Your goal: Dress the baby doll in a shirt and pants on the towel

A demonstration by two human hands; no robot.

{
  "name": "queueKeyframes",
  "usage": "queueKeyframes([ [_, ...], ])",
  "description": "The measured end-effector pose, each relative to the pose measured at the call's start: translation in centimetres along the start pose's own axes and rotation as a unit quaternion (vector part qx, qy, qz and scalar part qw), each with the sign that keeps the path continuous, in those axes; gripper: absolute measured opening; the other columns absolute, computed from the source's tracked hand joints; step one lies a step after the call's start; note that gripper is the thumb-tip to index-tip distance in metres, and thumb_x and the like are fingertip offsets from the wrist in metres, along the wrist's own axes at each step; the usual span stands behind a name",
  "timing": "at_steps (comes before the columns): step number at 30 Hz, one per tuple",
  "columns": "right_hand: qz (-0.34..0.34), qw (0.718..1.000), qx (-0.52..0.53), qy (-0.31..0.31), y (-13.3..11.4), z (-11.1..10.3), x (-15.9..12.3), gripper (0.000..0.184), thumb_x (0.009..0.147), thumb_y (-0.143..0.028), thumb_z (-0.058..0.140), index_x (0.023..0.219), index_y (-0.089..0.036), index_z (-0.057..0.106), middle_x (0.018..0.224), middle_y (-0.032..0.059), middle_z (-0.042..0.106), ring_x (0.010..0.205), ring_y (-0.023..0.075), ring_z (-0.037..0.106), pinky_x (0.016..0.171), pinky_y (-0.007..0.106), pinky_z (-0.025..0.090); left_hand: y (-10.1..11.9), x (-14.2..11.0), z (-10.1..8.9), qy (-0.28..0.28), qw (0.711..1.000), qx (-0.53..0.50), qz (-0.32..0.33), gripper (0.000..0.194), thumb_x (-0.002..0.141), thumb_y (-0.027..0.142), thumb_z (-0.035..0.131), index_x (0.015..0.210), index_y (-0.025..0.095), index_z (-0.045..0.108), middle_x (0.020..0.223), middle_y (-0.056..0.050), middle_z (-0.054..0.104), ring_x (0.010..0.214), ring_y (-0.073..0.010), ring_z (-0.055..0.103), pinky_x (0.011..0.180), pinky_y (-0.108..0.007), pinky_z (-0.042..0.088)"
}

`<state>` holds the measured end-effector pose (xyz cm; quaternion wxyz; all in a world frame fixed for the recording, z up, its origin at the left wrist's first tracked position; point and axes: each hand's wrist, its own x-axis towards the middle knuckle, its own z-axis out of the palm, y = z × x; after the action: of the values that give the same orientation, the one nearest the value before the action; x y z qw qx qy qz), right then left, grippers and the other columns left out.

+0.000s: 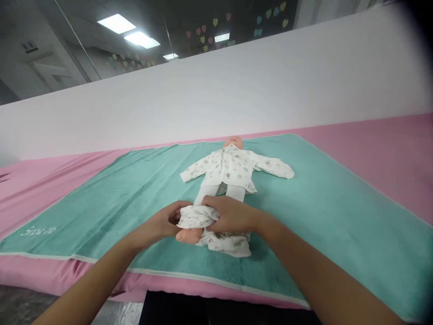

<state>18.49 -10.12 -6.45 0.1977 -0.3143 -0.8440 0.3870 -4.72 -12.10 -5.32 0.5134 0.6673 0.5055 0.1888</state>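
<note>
A baby doll (230, 167) lies on its back, its head pointing away from me, in a white printed jacket with the arms spread. Its legs are in white leggings (206, 195). Over the lower legs is a bunched white printed cloth (198, 216), which both hands grip. My left hand (158, 222) curls around the cloth's left side, and my right hand (232, 214) presses over it from the right. A bare doll foot (187, 235) pokes out below my left hand. The other foot is hidden.
The doll rests on a teal towel (101, 212) with a pale border and printed lettering at its left corner. Under the towel is a pink mat (382, 149). A white wall (216, 108) rises behind it, and dark clothing (219, 311) shows at the bottom.
</note>
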Motion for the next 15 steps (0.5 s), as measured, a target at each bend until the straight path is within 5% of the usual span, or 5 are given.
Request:
queueKeyframes([
  [5, -0.001, 0.995, 0.004, 0.098, 0.4, -0.2, 0.1, 0.034, 0.068, -0.047, 0.066, 0.087, -0.022, 0.051, 0.079, -0.0026, 0.055, 0.070, 0.0154, 0.050, 0.056, 0.026, 0.034, -0.9, 0.7, -1.0, -0.034, 0.986, -0.155, 0.040, 0.044, 0.078, 0.038, 0.061, 0.118, 0.019, 0.055, 0.114, -0.011, 0.061, 0.104, -0.0269, 0.057, 0.088, -0.038, 0.045],
  [11, 0.014, 0.968, 0.171, 0.181, 1.5, -0.8, 0.7, 0.027, 0.078, -0.047, 0.057, 0.087, -0.022, 0.054, 0.076, -0.0031, 0.055, 0.068, 0.0126, 0.050, 0.061, 0.026, 0.038, -1.3, 3.2, 0.2, 0.111, 0.982, -0.148, 0.046, 0.044, 0.082, 0.052, 0.053, 0.110, 0.019, 0.057, 0.113, -0.010, 0.061, 0.099, -0.0239, 0.058, 0.083, -0.034, 0.047],
  [15, 0.045, 0.952, 0.065, 0.295, 2.4, -0.8, 1.2, 0.025, 0.081, -0.044, 0.054, 0.077, -0.020, 0.055, 0.071, -0.0019, 0.056, 0.067, 0.0133, 0.050, 0.062, 0.027, 0.039, -0.1, 7.1, 0.6, 0.189, 0.975, -0.072, 0.087, 0.048, 0.071, 0.043, 0.066, 0.112, 0.022, 0.053, 0.124, -0.008, 0.053, 0.109, -0.0237, 0.053, 0.084, -0.032, 0.046],
])
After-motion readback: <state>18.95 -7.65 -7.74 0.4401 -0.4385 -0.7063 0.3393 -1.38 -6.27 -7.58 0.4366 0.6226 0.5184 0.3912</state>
